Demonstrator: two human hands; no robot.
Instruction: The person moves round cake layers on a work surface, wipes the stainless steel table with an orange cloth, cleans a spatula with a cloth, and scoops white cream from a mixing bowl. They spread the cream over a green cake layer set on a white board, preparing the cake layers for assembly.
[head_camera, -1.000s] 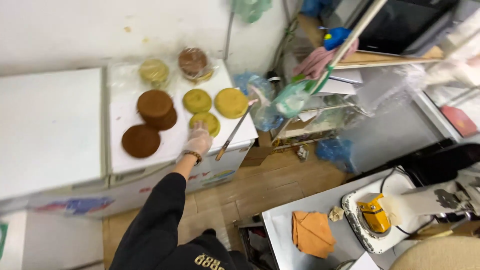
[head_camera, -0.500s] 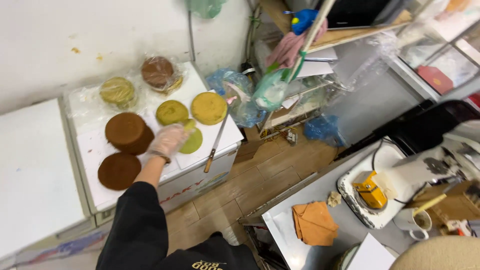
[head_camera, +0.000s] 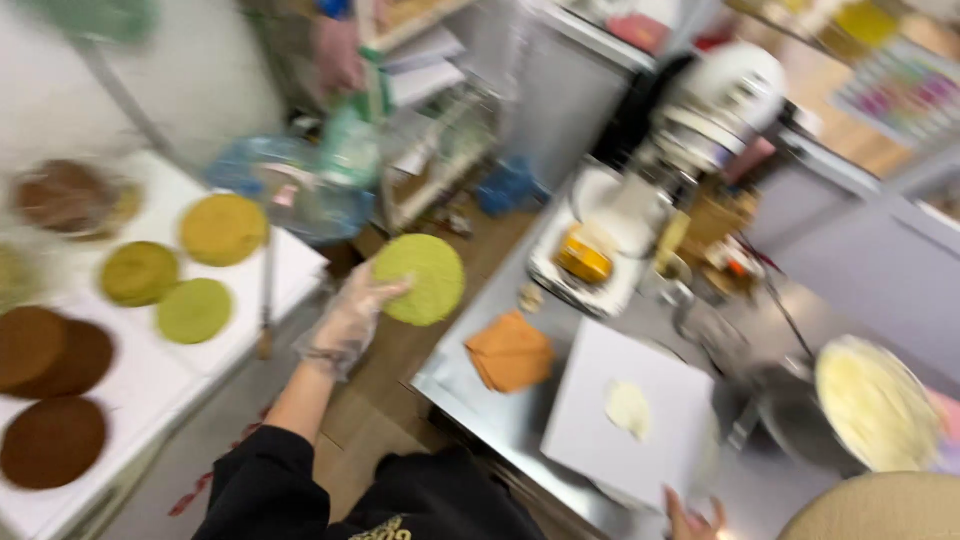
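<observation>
The left hand (head_camera: 350, 318), in a thin clear glove, has its fingers curled under the edge of a round green cake layer (head_camera: 425, 279) and holds it up mid-frame, over the gap between the two tables. At the bottom edge, the fingertips of the right hand (head_camera: 692, 519) show spread beside a white board (head_camera: 600, 420) with a dab of cream (head_camera: 630, 408). An orange cloth (head_camera: 510, 350) lies just left of the board. More layers, yellow-green (head_camera: 193, 310) and brown (head_camera: 52, 441), sit on the white table (head_camera: 150, 375) at left.
</observation>
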